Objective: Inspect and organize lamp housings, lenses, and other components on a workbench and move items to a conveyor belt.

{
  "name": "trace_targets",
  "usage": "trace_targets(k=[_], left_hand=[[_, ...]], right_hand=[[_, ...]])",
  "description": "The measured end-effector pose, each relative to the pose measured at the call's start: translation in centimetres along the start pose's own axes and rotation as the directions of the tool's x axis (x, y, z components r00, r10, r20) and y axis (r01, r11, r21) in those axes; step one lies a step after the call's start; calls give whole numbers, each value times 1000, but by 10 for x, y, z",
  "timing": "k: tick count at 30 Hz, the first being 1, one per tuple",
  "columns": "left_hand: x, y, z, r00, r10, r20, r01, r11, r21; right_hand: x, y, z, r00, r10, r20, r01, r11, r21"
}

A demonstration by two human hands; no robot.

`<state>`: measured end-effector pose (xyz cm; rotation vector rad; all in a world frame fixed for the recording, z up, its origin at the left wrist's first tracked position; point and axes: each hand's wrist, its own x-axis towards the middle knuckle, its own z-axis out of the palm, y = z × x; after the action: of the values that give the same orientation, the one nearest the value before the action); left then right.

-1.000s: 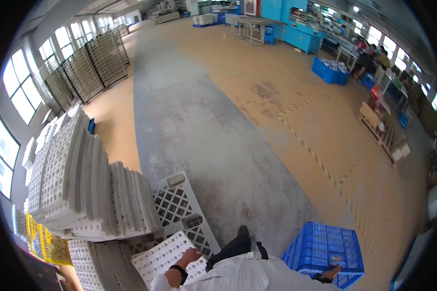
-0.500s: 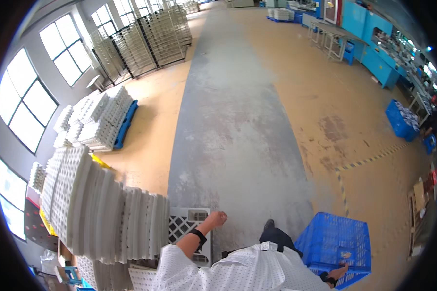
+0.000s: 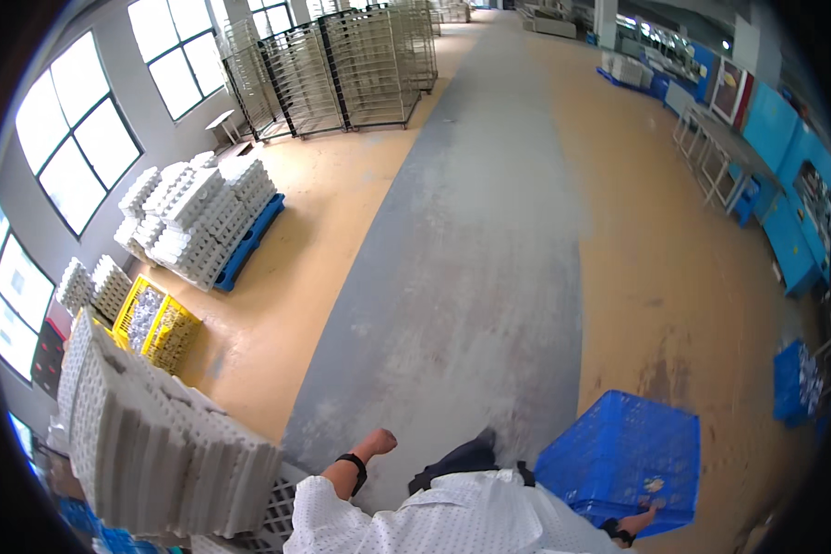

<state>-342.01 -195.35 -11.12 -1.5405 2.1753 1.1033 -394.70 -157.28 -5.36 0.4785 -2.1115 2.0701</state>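
A blue plastic crate with lattice walls hangs at my right side. My right hand grips its near rim, the fingers partly hidden by it. A few small pale pieces show through or inside the crate close to that hand; they are too small to name. My left hand hangs over the grey floor strip, its fingers curled in and nothing seen in them. Just left of it stands a tall stack of white perforated trays, above a grey lattice pallet.
A yellow crate of small parts stands beyond the stack. Farther along are white trays on a blue pallet and wire racks. A table, blue machines and a blue bin line the right. A grey walkway runs ahead.
I have moved forward along the walkway, and the view has turned left. The tray stack has slid toward the lower left, baring the yellow crate. The blue crate stays in my right hand.
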Motion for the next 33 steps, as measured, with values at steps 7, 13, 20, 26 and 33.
trace_targets(k=[7,13,20,26,33], left_hand=[[181,154,-160,959,223,-177,-244,964,-104],[362,177,-225,982,-24,-190,25,1000,4],[439,190,-273,969,-245,17,245,969,-17],[596,180,-316,965,-172,201,115,957,267],[868,377,-574,992,15,-129,0,993,119]], right_hand=[[120,7,212,893,445,74,-450,871,198],[262,250,291,932,-287,222,349,542,-764],[443,265,438,837,-129,531,176,984,-40],[577,281,620,804,-157,574,314,931,-185],[702,294,787,895,-242,375,407,789,-461]])
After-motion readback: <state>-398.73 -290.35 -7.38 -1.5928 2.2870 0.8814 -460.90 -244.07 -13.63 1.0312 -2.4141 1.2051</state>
